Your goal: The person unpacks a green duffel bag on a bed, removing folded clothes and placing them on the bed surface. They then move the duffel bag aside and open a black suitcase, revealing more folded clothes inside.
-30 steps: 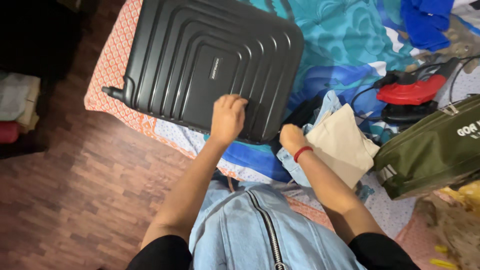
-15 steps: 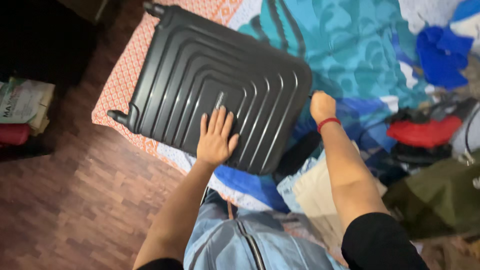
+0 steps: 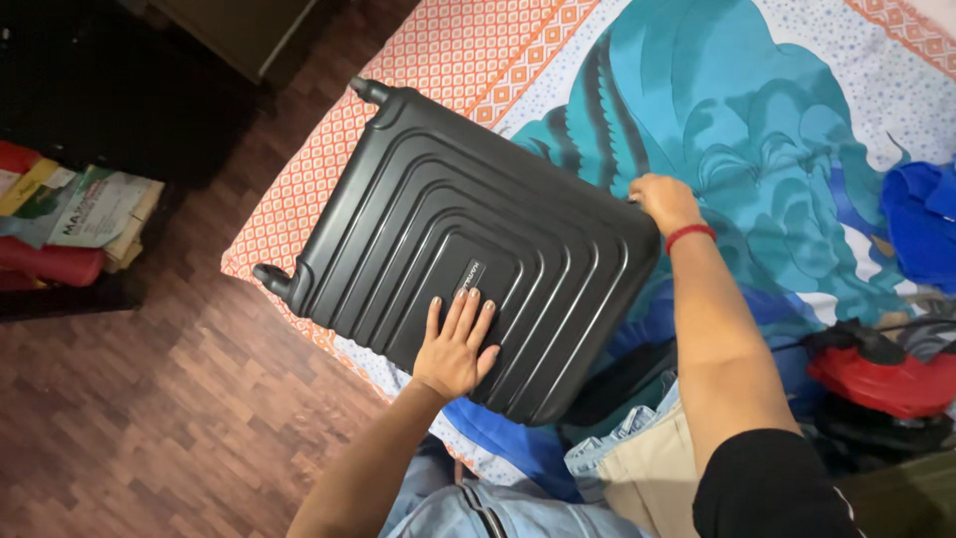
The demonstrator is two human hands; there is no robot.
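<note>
Wood-patterned flooring (image 3: 149,418) runs along the left, and a bed covered by a patterned sheet (image 3: 757,120) in teal, blue, white and orange fills the upper right.

On the left hand (image 3: 456,349), the fingers (image 3: 460,311) lie flat and slightly spread on the ribbed lid of a dark hard-shell suitcase (image 3: 468,239), palm down near the case's near edge. The right hand (image 3: 665,202) is curled at the far right corner of the suitcase; its fingertips are hidden behind the edge, so whether they grip a handle or only the rim cannot be told. A red band (image 3: 690,234) circles that wrist.

The suitcase lies flat on the sheet, turned at an angle, with two wheels (image 3: 271,279) sticking out past the bed's edge on the left side. Its underside and far side are out of sight.

Just beside the suitcase's near right corner lies folded clothing (image 3: 637,458), beige and denim, partly covered by the right arm. Farther right, a red and black object (image 3: 876,374) is cut off by the frame, hard to make out. Blue cloth (image 3: 921,219) lies at the right edge. Stacked packages (image 3: 70,214) sit on the floor at far left.
</note>
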